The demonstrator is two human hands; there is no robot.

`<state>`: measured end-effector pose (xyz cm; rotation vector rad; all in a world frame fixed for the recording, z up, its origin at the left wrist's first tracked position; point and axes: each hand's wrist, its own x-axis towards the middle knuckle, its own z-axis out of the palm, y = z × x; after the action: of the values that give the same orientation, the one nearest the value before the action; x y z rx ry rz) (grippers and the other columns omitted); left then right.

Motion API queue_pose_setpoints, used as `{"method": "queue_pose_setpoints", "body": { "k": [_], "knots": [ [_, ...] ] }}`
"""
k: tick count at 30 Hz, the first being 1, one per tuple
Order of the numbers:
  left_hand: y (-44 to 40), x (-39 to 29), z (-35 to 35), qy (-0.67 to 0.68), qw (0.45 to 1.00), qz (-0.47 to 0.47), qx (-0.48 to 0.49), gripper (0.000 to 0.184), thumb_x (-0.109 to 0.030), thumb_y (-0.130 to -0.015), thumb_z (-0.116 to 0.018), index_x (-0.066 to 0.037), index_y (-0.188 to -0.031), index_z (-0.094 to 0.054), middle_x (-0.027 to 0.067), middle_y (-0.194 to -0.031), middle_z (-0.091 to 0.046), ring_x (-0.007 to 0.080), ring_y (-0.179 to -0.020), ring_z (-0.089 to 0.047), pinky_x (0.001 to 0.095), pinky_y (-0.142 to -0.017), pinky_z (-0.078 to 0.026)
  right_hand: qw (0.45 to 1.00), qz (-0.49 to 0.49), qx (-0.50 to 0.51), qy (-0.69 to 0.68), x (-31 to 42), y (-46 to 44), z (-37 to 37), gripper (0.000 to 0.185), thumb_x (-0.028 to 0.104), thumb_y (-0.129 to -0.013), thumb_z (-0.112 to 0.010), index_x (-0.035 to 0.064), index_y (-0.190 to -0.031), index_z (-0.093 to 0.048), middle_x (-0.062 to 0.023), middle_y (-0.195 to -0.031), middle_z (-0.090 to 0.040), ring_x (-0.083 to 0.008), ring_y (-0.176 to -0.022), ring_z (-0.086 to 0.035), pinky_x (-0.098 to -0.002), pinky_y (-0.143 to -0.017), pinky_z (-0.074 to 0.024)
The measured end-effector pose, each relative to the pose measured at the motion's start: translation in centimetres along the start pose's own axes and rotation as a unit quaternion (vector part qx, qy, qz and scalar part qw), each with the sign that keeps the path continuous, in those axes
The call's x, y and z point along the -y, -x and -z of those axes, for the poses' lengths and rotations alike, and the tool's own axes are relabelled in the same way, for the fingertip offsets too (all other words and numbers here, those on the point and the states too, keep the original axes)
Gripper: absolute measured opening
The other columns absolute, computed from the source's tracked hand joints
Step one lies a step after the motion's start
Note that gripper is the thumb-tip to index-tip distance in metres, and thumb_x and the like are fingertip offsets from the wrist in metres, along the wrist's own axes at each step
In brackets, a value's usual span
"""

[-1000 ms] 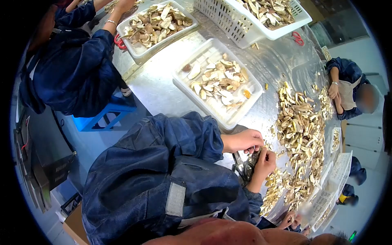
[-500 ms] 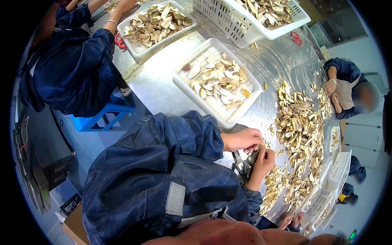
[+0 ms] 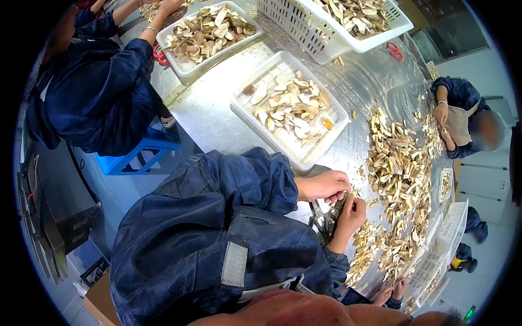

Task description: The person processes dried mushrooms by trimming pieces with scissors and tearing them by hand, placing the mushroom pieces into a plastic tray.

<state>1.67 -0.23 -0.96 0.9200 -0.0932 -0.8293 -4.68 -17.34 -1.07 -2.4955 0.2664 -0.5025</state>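
Note:
My left hand (image 3: 324, 186) has its fingers curled together at the near edge of the metal table (image 3: 217, 117). Just below it, my right hand (image 3: 351, 218) is closed, thumb and index finger pinched. A tiny pale bit shows between the fingertips, too small to identify. Under the hands lies a dark, glossy, crumpled thing (image 3: 324, 220), partly covered. Beside them spreads a large pile of sliced mushrooms (image 3: 399, 174). Above my left hand, a shallow white tray (image 3: 242, 111) holds more mushroom slices (image 3: 299, 106).
Another tray (image 3: 187, 75) and a perforated white basket (image 3: 296, 32) hold slices. Red scissors (image 3: 395, 51) lie near the basket. A co-worker (image 3: 98, 92) sits at upper left by a blue stool (image 3: 138, 155); another (image 3: 462, 114) works at right. White crates (image 3: 435, 261) stand lower right.
My hands have stayed in nearly the same place, with the right fingertips shifted slightly. The co-workers' hands at the right and bottom have moved a little.

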Motion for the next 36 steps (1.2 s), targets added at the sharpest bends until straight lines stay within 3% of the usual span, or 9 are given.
{"method": "queue_pose_setpoints", "body": {
  "k": [10,13,17,19,21,24,27,33,36],
  "knots": [
    [2.9,-4.4,0.4,0.084,0.995,-0.051,-0.027,0.020,-0.019,-0.101,-0.049,-0.002,-0.100,-0.059,0.0043,-0.067,-0.055,0.0101,-0.049,-0.047,0.0243,-0.043,-0.037,1.000,0.026,-0.012,-0.004,-0.2,0.0,0.0,0.026,0.016,-0.092,-0.070,-0.0002,-0.075,-0.059,-0.0085,-0.067,-0.053,-0.0201,-0.058,-0.046,-0.0334,-0.056,-0.0416],
    [7.0,-10.2,3.6,-0.061,0.983,-0.165,-0.060,0.029,-0.029,-0.104,-0.046,-0.006,-0.104,-0.064,-0.0010,-0.072,-0.055,0.0081,-0.055,-0.049,0.0234,-0.047,-0.039,0.999,0.032,-0.013,-0.010,0.4,0.1,0.1,0.025,0.016,-0.091,-0.070,-0.0001,-0.075,-0.060,-0.0081,-0.067,-0.053,-0.0198,-0.058,-0.046,-0.0330,-0.056,-0.0414],
    [13.0,-20.5,11.7,-0.252,0.807,-0.258,-0.468,0.028,-0.038,-0.098,-0.057,-0.014,-0.108,-0.068,-0.0053,-0.073,-0.051,0.0055,-0.058,-0.044,0.0211,-0.053,-0.038,0.999,0.034,-0.017,-0.017,0.1,0.0,0.2,0.026,0.018,-0.091,-0.071,0.0004,-0.075,-0.060,-0.0084,-0.067,-0.054,-0.0201,-0.058,-0.048,-0.0334,-0.056,-0.0418],
    [16.8,-25.1,20.5,-0.452,0.652,-0.377,-0.477,0.032,-0.034,-0.094,-0.066,-0.010,-0.115,-0.069,0.0035,-0.082,-0.070,0.0127,-0.065,-0.063,0.0256,-0.060,-0.052,0.999,0.032,-0.016,-0.013,-0.2,0.1,0.1,0.027,0.019,-0.091,-0.071,0.0008,-0.075,-0.061,-0.0084,-0.067,-0.055,-0.0205,-0.058,-0.049,-0.0337,-0.055,-0.0422],
    [19.4,-27.9,26.3,-0.622,0.420,-0.285,-0.596,0.030,-0.031,-0.092,-0.069,-0.008,-0.111,-0.071,0.0063,-0.074,-0.065,0.0170,-0.064,-0.062,0.0318,-0.058,-0.049,0.999,0.033,-0.019,-0.004,-0.8,0.1,-0.1,0.027,0.020,-0.091,-0.071,0.0011,-0.075,-0.062,-0.0083,-0.068,-0.056,-0.0209,-0.057,-0.050,-0.0340,-0.055,-0.0427],
    [21.0,-29.7,32.1,-0.774,0.272,-0.173,-0.545,0.030,-0.031,-0.092,-0.067,-0.007,-0.108,-0.071,0.0167,-0.083,-0.071,0.0295,-0.078,-0.070,0.0418,-0.069,-0.054,0.999,0.038,-0.027,-0.019,-1.1,0.2,-0.3,0.027,0.022,-0.091,-0.072,0.0023,-0.075,-0.063,-0.0083,-0.069,-0.057,-0.0215,-0.058,-0.051,-0.0340,-0.056,-0.0436],
    [20.6,-30.4,32.1,-0.762,0.346,-0.012,-0.547,0.030,-0.031,-0.091,-0.064,-0.006,-0.103,-0.072,0.0218,-0.092,-0.071,0.0377,-0.089,-0.069,0.0486,-0.078,-0.053,0.999,0.018,-0.023,-0.037,-1.1,0.3,-0.3,0.027,0.022,-0.091,-0.072,0.0024,-0.075,-0.063,-0.0083,-0.069,-0.057,-0.0214,-0.058,-0.052,-0.0337,-0.056,-0.0441],
    [21.8,-30.1,33.7,-0.772,0.316,-0.150,-0.531,0.024,-0.024,-0.091,-0.065,-0.003,-0.101,-0.072,0.0130,-0.080,-0.069,0.0336,-0.073,-0.067,0.0419,-0.067,-0.053,0.999,0.020,-0.025,-0.020,-1.2,0.2,-0.4,0.027,0.020,-0.092,-0.071,0.0011,-0.075,-0.063,-0.0080,-0.069,-0.056,-0.0204,-0.059,-0.051,-0.0329,-0.057,-0.0439],
    [21.7,-28.7,29.6,-0.566,0.605,-0.213,-0.518,0.019,-0.021,-0.095,-0.064,-0.004,-0.102,-0.070,0.0018,-0.072,-0.058,0.0192,-0.059,-0.057,0.0305,-0.051,-0.044,0.999,0.009,-0.018,-0.040,-0.9,0.2,-0.3,0.027,0.021,-0.091,-0.071,0.0017,-0.075,-0.062,-0.0080,-0.069,-0.056,-0.0206,-0.059,-0.051,-0.0330,-0.057,-0.0438]
  ]
}}
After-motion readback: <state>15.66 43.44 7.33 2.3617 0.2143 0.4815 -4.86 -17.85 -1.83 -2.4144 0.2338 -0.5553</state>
